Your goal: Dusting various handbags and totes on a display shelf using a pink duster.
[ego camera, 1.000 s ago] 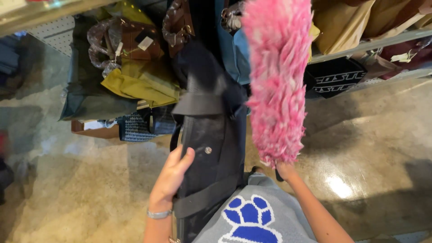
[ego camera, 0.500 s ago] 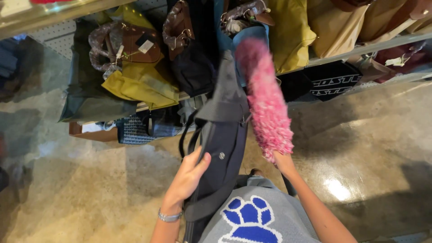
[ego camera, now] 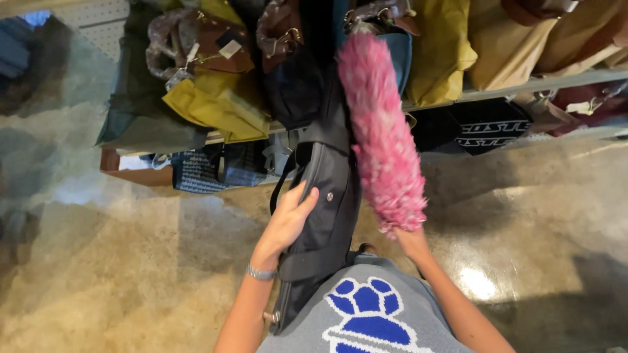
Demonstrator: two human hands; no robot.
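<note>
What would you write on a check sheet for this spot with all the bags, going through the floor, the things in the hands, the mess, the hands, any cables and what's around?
Surface: shiny mottled concrete floor, with a glare spot at right.
Job's things: black bag held up in front of the shelf; fluffy pink duster against the bag's right side.
Clutter: nothing seen loose on the floor.
Hands: left hand flat on the black bag, bracelet on the wrist; right hand grips the duster's base, handle hidden.
Cables: nothing seen.
Surroundings: metal shelf packed with bags: yellow bag, brown bag, more on the lower tier.
</note>
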